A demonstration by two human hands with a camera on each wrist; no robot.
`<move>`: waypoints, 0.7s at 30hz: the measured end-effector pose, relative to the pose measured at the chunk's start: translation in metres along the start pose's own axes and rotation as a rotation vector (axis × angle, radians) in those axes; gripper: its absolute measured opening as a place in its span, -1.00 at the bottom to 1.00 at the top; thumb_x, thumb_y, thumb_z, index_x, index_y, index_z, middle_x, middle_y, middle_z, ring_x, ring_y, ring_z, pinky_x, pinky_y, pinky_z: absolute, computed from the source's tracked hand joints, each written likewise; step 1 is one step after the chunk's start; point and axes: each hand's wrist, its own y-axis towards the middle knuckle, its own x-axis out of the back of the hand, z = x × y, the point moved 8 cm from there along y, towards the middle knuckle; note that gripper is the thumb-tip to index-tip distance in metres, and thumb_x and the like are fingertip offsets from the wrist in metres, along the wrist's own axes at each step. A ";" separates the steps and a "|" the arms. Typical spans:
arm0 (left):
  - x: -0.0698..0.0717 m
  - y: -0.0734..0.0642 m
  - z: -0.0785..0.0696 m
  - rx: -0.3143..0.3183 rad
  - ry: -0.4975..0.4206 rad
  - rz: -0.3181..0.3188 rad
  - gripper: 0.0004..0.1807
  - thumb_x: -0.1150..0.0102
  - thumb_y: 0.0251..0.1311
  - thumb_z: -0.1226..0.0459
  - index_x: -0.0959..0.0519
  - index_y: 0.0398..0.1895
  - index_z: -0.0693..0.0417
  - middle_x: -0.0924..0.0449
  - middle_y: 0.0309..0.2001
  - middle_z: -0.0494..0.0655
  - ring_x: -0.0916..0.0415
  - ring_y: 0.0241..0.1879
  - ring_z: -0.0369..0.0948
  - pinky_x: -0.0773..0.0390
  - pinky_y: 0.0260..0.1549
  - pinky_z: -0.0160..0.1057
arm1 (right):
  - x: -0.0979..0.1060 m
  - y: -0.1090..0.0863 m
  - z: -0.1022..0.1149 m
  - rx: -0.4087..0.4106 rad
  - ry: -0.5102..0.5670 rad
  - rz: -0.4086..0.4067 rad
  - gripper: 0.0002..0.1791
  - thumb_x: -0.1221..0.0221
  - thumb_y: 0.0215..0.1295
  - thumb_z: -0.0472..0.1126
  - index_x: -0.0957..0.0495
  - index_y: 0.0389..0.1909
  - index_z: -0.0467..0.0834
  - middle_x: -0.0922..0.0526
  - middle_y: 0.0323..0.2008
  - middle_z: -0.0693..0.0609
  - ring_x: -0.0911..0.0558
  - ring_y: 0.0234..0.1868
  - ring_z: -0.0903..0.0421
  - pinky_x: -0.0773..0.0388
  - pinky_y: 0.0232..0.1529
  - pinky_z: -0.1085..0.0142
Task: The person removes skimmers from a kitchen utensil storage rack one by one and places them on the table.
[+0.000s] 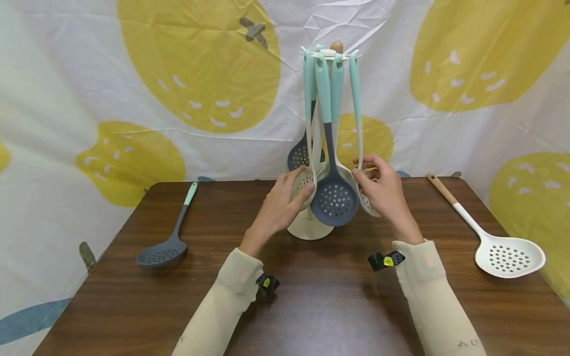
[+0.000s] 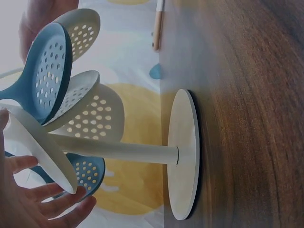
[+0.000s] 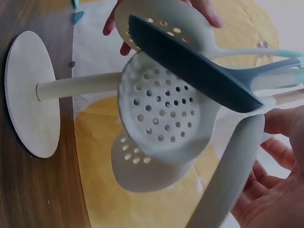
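**Both Hands Steadied the Hanging Skimmers on the Rack**

The utensil rack stood near the centre of the table, its round base flat on the wood so the post stayed upright; from its top ring several slotted skimmers hung by their teal handles, bowls downward, because the hooks carried them by the handle ends. The dark blue skimmer hung foremost, at 6 o'clock of the ring; pale ones crowded behind it.

The left hand reached in from 8 o'clock; its fingers lay nearly straight against the white skimmer at the cluster's left, touching rather than wrapping it, as though to keep it from swinging. The right hand came from 4 o'clock; thumb and fingers appeared to pinch the thin white handle of the right-hand skimmer, though the wrist view showed the palm fairly loose, so the pinch was light.

A grey skimmer lay flat at the table's 9 o'clock; a white wooden-handled skimmer lay at 3 o'clock, both well apart from the rack.
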 end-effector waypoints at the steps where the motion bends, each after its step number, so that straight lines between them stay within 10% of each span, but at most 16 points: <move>1: 0.000 0.000 0.000 0.001 0.000 -0.001 -0.15 0.36 0.41 -0.45 -0.15 0.63 -0.29 -0.30 0.46 0.07 -0.40 0.40 0.14 -0.43 0.29 0.28 | 0.002 0.000 0.000 0.003 -0.001 -0.009 -0.68 -0.20 0.49 -0.20 -0.58 0.14 -0.28 -0.62 -0.08 -0.22 -0.59 -0.39 0.39 -0.60 -0.42 0.50; 21: 0.000 0.002 0.003 0.016 -0.008 0.026 -0.08 0.29 0.34 -0.50 -0.12 0.64 -0.31 -0.27 0.51 0.07 -0.34 0.45 0.13 -0.39 0.33 0.28 | 0.061 -0.006 0.012 0.068 0.023 -0.174 -0.70 -0.16 0.52 -0.21 -0.59 0.06 -0.36 -0.64 -0.28 0.39 -0.60 -0.43 0.35 -0.58 -0.32 0.51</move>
